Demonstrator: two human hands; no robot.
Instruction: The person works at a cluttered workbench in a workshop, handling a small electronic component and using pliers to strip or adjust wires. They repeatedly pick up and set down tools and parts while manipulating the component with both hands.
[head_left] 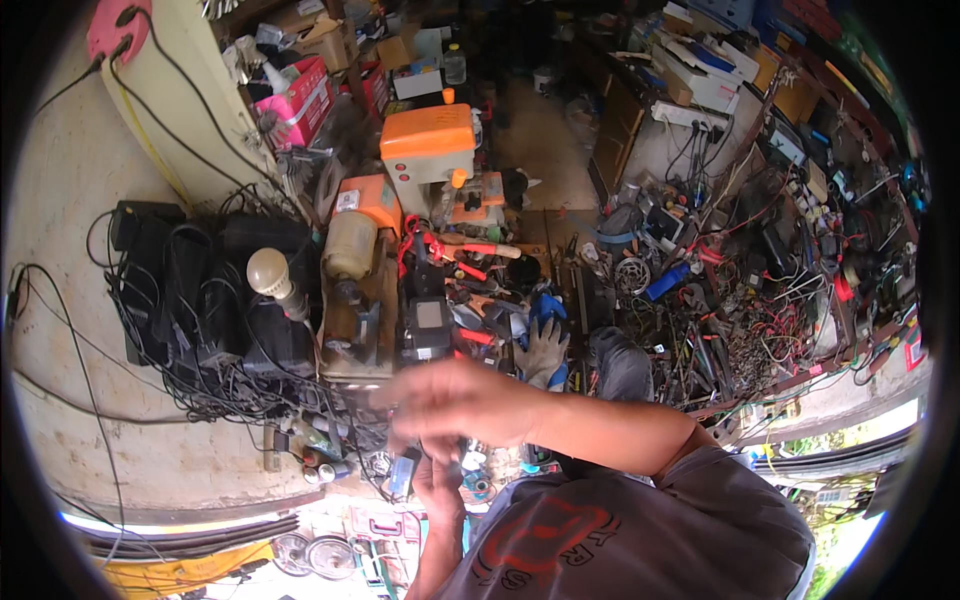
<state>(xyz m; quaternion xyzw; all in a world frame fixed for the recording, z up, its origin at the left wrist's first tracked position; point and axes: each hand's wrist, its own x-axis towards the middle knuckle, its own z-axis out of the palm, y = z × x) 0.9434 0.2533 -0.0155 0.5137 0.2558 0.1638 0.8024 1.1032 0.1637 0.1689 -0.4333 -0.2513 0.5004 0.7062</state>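
Observation:
Blurred by motion, my right hand (465, 402) reaches across in front of me from the right, above the near part of the cluttered bench. Just below it is my left hand (438, 480), raised, its fingertips partly covered by the right hand. Whether either one holds something small does not show. Beyond the right hand sit a black box with a grey panel (429, 317) and a machine with a tan rounded housing (350, 245). A grey and blue work glove (544, 350) lies to the right of the black box. Close by the left hand is a small blue item (402, 474).
A lit bulb (268, 272) stands over black boxes and tangled cables (200, 290) at left. An orange-topped machine (428, 140) stands farther back. Red-handled tools (480, 250) crowd the middle. Heaped parts and wires (760, 330) fill the right. A grey trouser knee (620, 365) shows.

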